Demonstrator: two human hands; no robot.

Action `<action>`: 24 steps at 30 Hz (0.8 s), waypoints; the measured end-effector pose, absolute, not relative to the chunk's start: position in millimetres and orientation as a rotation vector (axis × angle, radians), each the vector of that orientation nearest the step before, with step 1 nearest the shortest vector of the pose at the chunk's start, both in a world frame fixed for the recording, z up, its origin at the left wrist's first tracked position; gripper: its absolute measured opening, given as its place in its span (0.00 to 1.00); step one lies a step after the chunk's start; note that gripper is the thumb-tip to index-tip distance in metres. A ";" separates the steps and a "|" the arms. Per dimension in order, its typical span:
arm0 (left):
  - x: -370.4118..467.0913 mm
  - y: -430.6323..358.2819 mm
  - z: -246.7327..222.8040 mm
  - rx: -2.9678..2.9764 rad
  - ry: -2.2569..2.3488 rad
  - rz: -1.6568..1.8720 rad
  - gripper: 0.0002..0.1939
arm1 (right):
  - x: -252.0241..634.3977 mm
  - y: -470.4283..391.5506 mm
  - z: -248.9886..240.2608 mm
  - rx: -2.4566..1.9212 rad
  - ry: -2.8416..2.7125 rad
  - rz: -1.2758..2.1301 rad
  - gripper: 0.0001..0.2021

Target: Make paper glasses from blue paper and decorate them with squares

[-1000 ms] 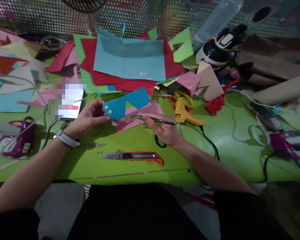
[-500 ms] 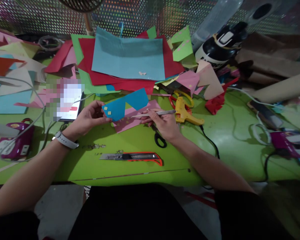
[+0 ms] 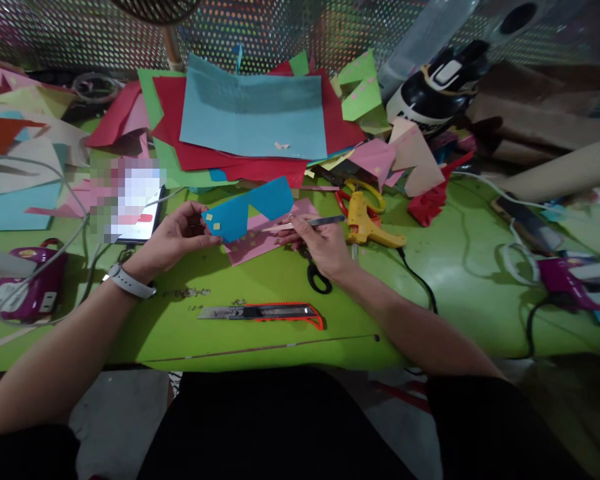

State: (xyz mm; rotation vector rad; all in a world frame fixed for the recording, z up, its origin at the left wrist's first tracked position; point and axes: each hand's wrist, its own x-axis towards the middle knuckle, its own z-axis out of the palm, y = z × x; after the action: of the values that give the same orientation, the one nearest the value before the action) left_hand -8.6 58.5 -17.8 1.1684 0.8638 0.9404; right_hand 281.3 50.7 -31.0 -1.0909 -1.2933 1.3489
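Observation:
My left hand (image 3: 183, 230) pinches the left end of a blue paper piece (image 3: 233, 217) that has a V-shaped notch and small pale-yellow squares near that end. In my right hand (image 3: 320, 243) is a pair of slim metal tweezers (image 3: 327, 221), its tip pointing left towards the blue paper; whether the tip touches it I cannot tell. Beneath both lies a pink paper strip (image 3: 253, 251) dotted with small yellow squares. The black handle loop of some scissors (image 3: 320, 280) shows under my right wrist. Nearer to me rests an orange utility knife (image 3: 263, 312), blade to the left.
Right of my hand stands a yellow glue gun (image 3: 370, 223) with a black cord, beside yellow-red scissors handles (image 3: 367, 193). Behind are stacked coloured sheets (image 3: 253, 117) and a black-topped bottle (image 3: 435, 87). A lit phone (image 3: 137, 207) and a purple device (image 3: 27, 280) sit left.
The tweezers have turned slightly in my right hand, and their surface looks darker. The whole view has shifted a little; my left hand still holds the blue paper.

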 end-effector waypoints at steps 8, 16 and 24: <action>-8.9 58.0 -18.6 1.146 0.875 0.948 0.23 | 280.7 41.1 -22.4 -1.083 -1.435 1.230 0.18; -6.7 56.5 -13.9 1.150 0.898 0.945 0.23 | 284.9 32.5 -21.6 -1.094 -1.549 1.207 0.17; -7.1 56.5 -14.4 1.168 0.891 0.942 0.22 | 287.4 29.1 -23.4 -0.977 -1.713 1.094 0.12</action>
State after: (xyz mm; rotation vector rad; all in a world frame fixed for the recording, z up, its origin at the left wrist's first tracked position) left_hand -7.1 56.5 -14.4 1.1684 0.8907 0.9417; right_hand 287.4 29.1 -23.4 -0.9772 -1.7131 1.0940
